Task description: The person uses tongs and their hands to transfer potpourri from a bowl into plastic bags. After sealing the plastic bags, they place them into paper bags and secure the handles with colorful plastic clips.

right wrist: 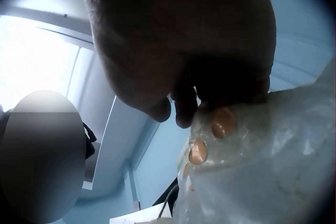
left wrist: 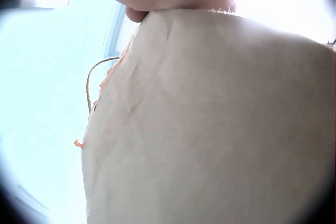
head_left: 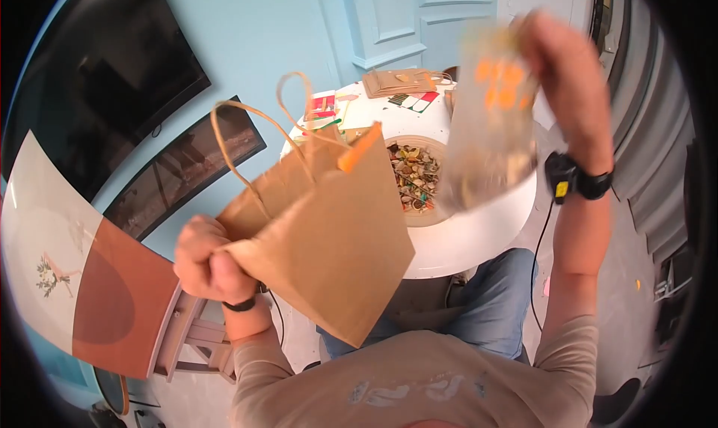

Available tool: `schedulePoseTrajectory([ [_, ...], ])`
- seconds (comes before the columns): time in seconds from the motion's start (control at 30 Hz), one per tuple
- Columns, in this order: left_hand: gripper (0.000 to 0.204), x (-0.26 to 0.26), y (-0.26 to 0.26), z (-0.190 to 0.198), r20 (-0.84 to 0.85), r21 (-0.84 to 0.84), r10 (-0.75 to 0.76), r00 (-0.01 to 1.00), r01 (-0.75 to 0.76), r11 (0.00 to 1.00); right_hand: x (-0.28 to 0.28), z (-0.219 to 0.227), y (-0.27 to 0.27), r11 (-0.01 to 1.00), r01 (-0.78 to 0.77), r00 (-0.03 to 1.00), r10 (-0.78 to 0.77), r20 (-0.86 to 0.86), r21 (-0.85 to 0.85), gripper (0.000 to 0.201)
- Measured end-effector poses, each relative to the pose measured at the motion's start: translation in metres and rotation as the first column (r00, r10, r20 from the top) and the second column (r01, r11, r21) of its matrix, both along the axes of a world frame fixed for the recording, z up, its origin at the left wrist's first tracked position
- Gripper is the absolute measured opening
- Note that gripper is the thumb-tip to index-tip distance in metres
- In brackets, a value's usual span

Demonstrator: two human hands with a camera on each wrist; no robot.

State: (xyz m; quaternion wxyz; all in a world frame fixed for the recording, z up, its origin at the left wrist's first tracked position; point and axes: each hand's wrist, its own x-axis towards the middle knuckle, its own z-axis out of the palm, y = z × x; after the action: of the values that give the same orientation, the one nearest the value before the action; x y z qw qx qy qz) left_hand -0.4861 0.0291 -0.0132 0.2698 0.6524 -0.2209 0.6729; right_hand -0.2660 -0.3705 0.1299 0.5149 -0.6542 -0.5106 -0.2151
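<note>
My left hand (head_left: 213, 260) grips the rim of a brown paper bag (head_left: 336, 241) at its near left corner. The bag hangs tilted in front of my body, its mouth open and its two twisted handles standing up. An orange strip (head_left: 359, 148) shows at its far rim. High on the right, my right hand (head_left: 565, 76) holds a clear plastic bag (head_left: 486, 129) by its top; orange marks run across it and small bits lie in its bottom. In the right wrist view the fingers curl at the plastic bag's (right wrist: 252, 155) upper edge.
A round white table (head_left: 479, 237) stands ahead, bearing a round tray (head_left: 426, 220) of mixed small dried pieces. Flat folded paper bags (head_left: 396, 82) and coloured cards (head_left: 422, 101) lie at its far side. A painted board (head_left: 120, 293) on a small wooden stand is at the left.
</note>
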Motion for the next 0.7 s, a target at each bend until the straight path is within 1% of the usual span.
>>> schedulePoseTrajectory([
  [0.03, 0.029, 0.005, 0.008, 0.006, 0.017, -0.036, -0.068, 0.998, 0.069, 0.997, 0.003, -0.024, 0.0, 0.994, -0.042, 0.986, 0.025, -0.162, -0.099, 0.044],
  [0.07, 0.03, 0.011, 0.017, 0.011, 0.035, -0.071, -0.138, 0.99, 0.14, 0.988, 0.006, -0.046, 0.0, 0.98, -0.106, 0.963, 0.059, -0.261, -0.169, 0.046],
  [0.1, 0.031, 0.017, 0.029, 0.015, 0.061, -0.128, -0.24, 0.969, 0.246, 0.961, 0.002, -0.061, -0.002, 0.955, -0.177, 0.965, 0.122, -0.231, -0.238, 0.047],
  [0.13, 0.033, 0.022, 0.04, 0.017, 0.091, -0.183, -0.337, 0.937, 0.348, 0.92, 0.007, -0.082, -0.009, 0.932, -0.241, 0.939, 0.154, -0.308, -0.271, 0.048],
  [0.17, 0.031, 0.026, 0.047, 0.022, 0.125, -0.268, -0.493, 0.861, 0.508, 0.818, 0.007, -0.101, -0.015, 0.907, -0.318, 0.896, 0.193, -0.399, -0.276, 0.049],
  [0.2, 0.028, 0.033, 0.068, 0.013, 0.191, -0.349, -0.573, 0.797, 0.6, 0.72, 0.006, -0.118, -0.015, 0.887, -0.353, 0.88, 0.206, -0.429, -0.298, 0.05],
  [0.23, 0.028, 0.042, 0.087, 0.01, 0.245, -0.415, -0.62, 0.745, 0.659, 0.628, 0.004, -0.133, -0.015, 0.866, -0.388, 0.861, 0.218, -0.46, -0.316, 0.052],
  [0.27, 0.028, 0.052, 0.098, 0.011, 0.288, -0.465, -0.651, 0.702, 0.697, 0.546, -0.002, -0.141, -0.012, 0.825, -0.4, 0.861, 0.188, -0.473, -0.4, 0.056],
  [0.33, 0.029, 0.072, 0.114, 0.018, 0.29, -0.538, -0.672, 0.681, 0.697, 0.475, -0.006, -0.162, -0.002, 0.742, -0.451, 0.873, 0.249, -0.42, -0.497, 0.071],
  [0.37, 0.029, 0.082, 0.119, 0.022, 0.291, -0.567, -0.68, 0.673, 0.694, 0.445, -0.007, -0.171, 0.007, 0.72, -0.505, 0.844, 0.296, -0.447, -0.477, 0.078],
  [0.43, 0.031, 0.104, 0.123, 0.027, 0.247, -0.629, -0.686, 0.685, 0.652, 0.424, -0.01, -0.196, 0.022, 0.663, -0.615, 0.769, 0.386, -0.51, -0.426, 0.096],
  [0.5, 0.034, 0.125, 0.128, 0.028, 0.201, -0.68, -0.685, 0.7, 0.603, 0.417, -0.011, -0.234, 0.018, 0.73, -0.607, 0.712, 0.323, -0.624, -0.314, 0.087],
  [0.57, 0.037, 0.141, 0.127, 0.029, 0.147, -0.711, -0.677, 0.721, 0.553, 0.435, -0.021, -0.248, 0.016, 0.791, -0.577, 0.629, 0.273, -0.728, -0.202, 0.087],
  [0.6, 0.039, 0.148, 0.127, 0.028, 0.114, -0.728, -0.673, 0.731, 0.523, 0.444, -0.025, -0.252, 0.015, 0.762, -0.643, 0.546, 0.384, -0.745, -0.079, 0.096],
  [0.63, 0.041, 0.155, 0.124, 0.028, 0.083, -0.738, -0.668, 0.739, 0.496, 0.457, -0.041, -0.232, 0.022, 0.716, -0.697, 0.455, 0.489, -0.744, 0.044, 0.106],
  [0.7, 0.044, 0.164, 0.117, 0.028, 0.023, -0.748, -0.658, 0.753, 0.449, 0.488, -0.055, -0.214, 0.027, 0.746, -0.653, 0.398, 0.482, -0.781, 0.128, 0.087],
])
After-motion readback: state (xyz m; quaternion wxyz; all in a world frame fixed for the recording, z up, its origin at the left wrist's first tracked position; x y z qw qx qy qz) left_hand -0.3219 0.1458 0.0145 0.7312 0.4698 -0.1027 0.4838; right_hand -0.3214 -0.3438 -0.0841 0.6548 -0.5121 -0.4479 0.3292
